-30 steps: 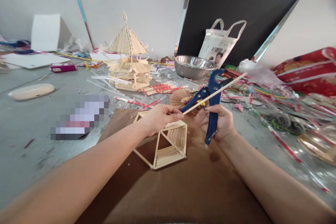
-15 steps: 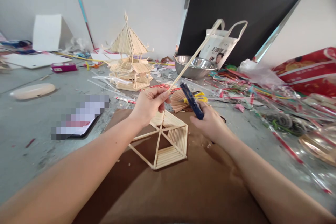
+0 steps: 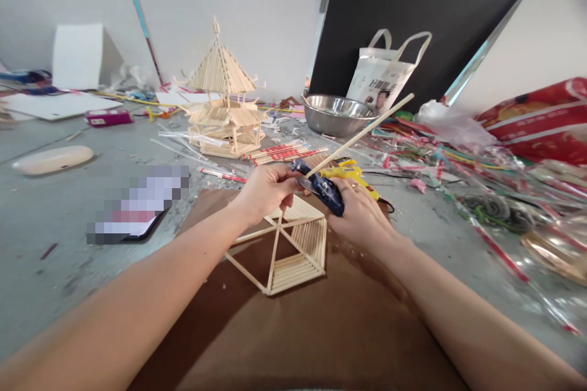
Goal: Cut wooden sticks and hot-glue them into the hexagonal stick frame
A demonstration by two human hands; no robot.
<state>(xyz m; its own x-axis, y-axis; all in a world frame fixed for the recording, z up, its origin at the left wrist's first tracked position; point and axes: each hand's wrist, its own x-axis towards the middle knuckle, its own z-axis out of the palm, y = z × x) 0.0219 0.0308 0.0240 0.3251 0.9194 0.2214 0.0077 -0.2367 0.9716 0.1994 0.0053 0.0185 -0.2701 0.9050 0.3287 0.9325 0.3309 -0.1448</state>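
My left hand (image 3: 268, 189) pinches a thin wooden stick (image 3: 362, 132) near its lower end; the stick slants up to the right. In my right hand (image 3: 362, 208) is a blue-handled cutter (image 3: 328, 194). Its metal jaw is at the stick, right beside my left fingertips. Whether the jaw is closed on the wood I cannot tell. Below both hands lies a flat six-sided stick frame (image 3: 277, 259) with spokes, some of its sections filled with rows of sticks. My left hand hides its far left part.
A brown sheet (image 3: 321, 330) lies under the frame. Behind stand a stick pavilion (image 3: 224, 104), a steel bowl (image 3: 339, 115) and a white bag (image 3: 383, 76). A yellow glue gun (image 3: 351, 174) lies past my right hand. A phone (image 3: 142, 208) is at left, plastic scraps (image 3: 440, 165) at right.
My right hand has brought the cutter left to the stick at my left fingertips. The stick has tilted lower toward the right. The frame stays in place.
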